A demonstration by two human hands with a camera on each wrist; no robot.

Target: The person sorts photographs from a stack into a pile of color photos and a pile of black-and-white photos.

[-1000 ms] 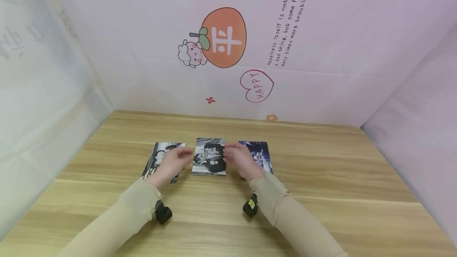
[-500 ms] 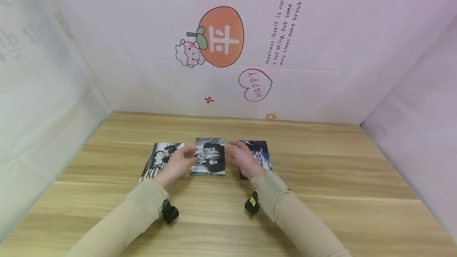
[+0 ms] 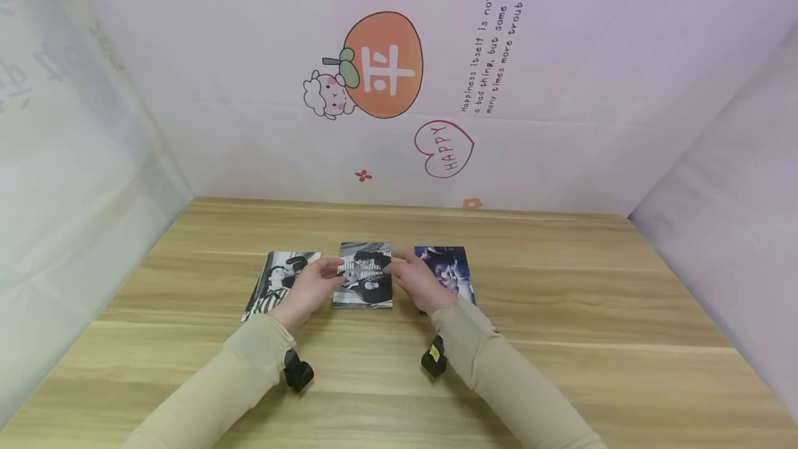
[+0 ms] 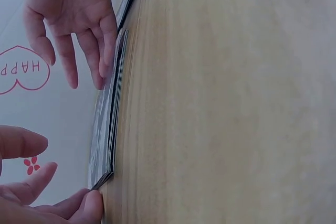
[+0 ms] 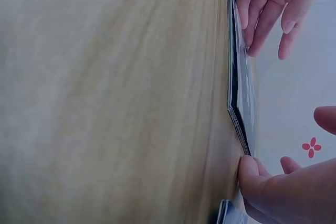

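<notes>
A stack of black-and-white photo cards [image 3: 364, 289] lies flat on the table between both hands; its layered edges show in the left wrist view. My left hand [image 3: 308, 291] is at the stack's left side, fingers loosely bent, overlapping its edge in the head view. At the opposite side, the fingertips of my right hand [image 3: 419, 283] touch the right edge, as the right wrist view shows, where the stack [image 5: 241, 87] runs up from those fingers. Neither hand curls round the cards. Under the left wrist is another black-and-white card [image 3: 274, 283], partly covered.
Partly behind my right hand lies a blue-purple picture card [image 3: 454, 270]. The wood-grain table [image 3: 561, 310] is closed in by white printed cloth walls [image 3: 536, 165] at the back and both sides. Small black cameras [image 3: 298, 371] are strapped at both wrists.
My left hand has shifted slightly right since a second ago. The right hand drew off the middle stack's edge, then came back to it. The cards lie nearly the same.
</notes>
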